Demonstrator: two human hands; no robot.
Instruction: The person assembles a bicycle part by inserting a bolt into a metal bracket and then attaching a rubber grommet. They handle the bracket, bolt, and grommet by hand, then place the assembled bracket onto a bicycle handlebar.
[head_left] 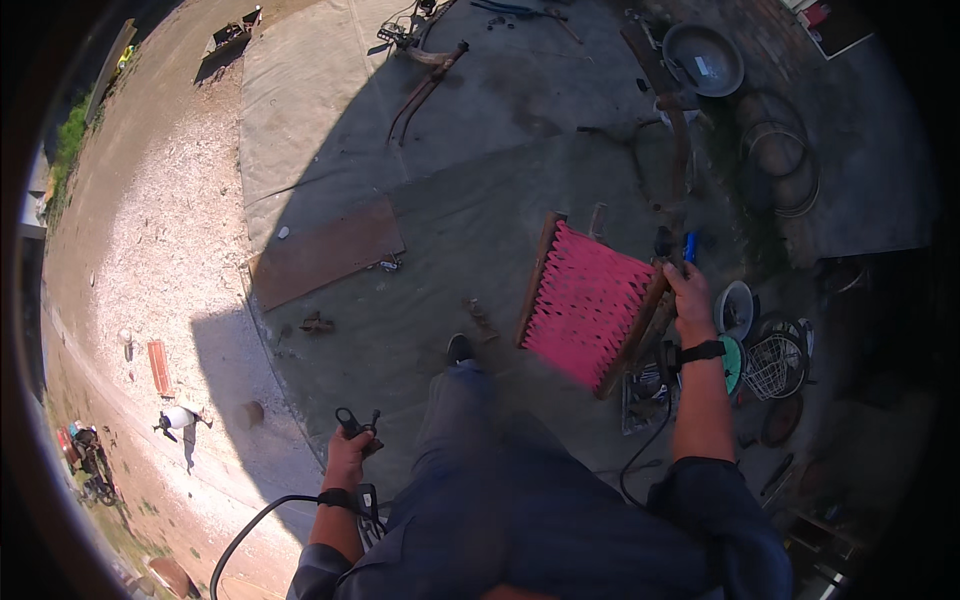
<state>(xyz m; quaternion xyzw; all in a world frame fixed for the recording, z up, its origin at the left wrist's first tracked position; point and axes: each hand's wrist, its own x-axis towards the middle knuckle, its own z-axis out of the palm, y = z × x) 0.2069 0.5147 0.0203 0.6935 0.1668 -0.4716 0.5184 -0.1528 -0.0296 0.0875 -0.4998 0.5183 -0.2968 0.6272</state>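
Occupying the hands [692, 308] are a dark part [349, 424], left, and pink stool [588, 300], right.

I have open room over the grey sheet [425, 300] between the left hand [350, 455] and brown board [330, 252], while the pink woven seat [590, 300] blocks leftward of the right hand [690, 305], a wire basket [775, 362] lower right.

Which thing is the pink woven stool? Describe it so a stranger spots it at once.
Over the grey ground, find the person's right hand. Just left of it is the pink woven stool, strung between two dark wooden rails. Bright pink sets it apart from the dull metal bowl and green disc on the hand's other side.
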